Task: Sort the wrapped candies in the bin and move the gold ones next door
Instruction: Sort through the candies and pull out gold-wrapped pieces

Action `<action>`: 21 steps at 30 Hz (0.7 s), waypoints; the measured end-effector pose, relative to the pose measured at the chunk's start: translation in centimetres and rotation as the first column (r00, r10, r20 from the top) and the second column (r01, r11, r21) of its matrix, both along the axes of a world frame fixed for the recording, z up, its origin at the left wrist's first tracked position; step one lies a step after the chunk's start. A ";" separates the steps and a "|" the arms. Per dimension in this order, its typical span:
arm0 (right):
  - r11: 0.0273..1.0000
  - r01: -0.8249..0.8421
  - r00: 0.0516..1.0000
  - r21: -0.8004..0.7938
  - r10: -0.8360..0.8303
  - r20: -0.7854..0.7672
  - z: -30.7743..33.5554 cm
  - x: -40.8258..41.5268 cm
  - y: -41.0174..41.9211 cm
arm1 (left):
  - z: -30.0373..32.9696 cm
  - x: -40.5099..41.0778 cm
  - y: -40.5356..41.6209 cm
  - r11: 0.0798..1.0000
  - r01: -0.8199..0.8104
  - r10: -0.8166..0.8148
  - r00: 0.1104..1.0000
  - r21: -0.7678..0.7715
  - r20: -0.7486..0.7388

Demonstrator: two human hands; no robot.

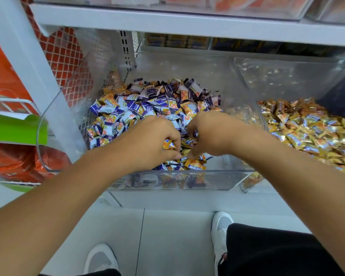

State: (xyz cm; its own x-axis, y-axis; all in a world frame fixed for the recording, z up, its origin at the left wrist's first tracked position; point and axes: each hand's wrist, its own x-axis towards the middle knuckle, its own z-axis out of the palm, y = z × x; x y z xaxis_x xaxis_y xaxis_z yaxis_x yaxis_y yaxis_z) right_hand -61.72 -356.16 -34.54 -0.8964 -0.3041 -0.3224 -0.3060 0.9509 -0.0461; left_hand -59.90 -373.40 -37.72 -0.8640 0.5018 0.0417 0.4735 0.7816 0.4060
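A clear plastic bin [179, 173] on the shelf holds a heap of purple-and-white wrapped candies [147, 104] mixed with gold ones. Both hands reach into its front part. My left hand [151, 140] has its fingers curled round a gold candy [168, 144]. My right hand [209, 134] is bent down with fingertips in a small cluster of gold candies [193, 163] near the front wall. The neighbouring clear bin [247, 185] on the right is filled with gold candies [311, 132].
A white shelf board [187, 22] hangs low over the bins. A grey upright post [28, 62] and red mesh [68, 56] stand at the left, with orange packs and a green tray [16, 128]. My white shoes [221, 228] stand on the grey floor below.
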 end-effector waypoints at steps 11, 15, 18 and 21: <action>0.859 0.192 0.980 -0.474 -0.196 0.043 1.9 -0.5 2.0 | 0.7 -0.3 -0.2 0.989 -0.146 0.146 0.987 0.002 -0.065; 0.880 0.222 0.975 -0.421 -0.193 0.112 2.0 -0.3 1.6 | 0.6 -0.2 1.2 0.986 -0.135 0.131 0.990 -0.100 -0.047; 0.680 0.441 0.897 -0.586 -0.323 0.301 2.1 -0.6 1.5 | 0.8 -0.3 1.5 0.944 -0.249 0.229 0.967 0.217 0.111; 0.546 0.483 0.875 -0.684 -0.265 0.406 1.5 -0.3 1.4 | 1.1 -0.5 1.0 0.885 -0.251 0.174 0.960 0.393 0.219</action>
State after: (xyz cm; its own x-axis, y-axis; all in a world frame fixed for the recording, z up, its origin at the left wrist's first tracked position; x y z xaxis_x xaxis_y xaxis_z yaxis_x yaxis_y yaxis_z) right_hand -62.06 -354.80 -33.05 -0.9177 -0.1851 -0.3514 0.1937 0.5638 -0.8029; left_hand -60.40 -372.36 -36.57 -0.9603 0.2752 0.0449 0.2078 0.5989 0.7734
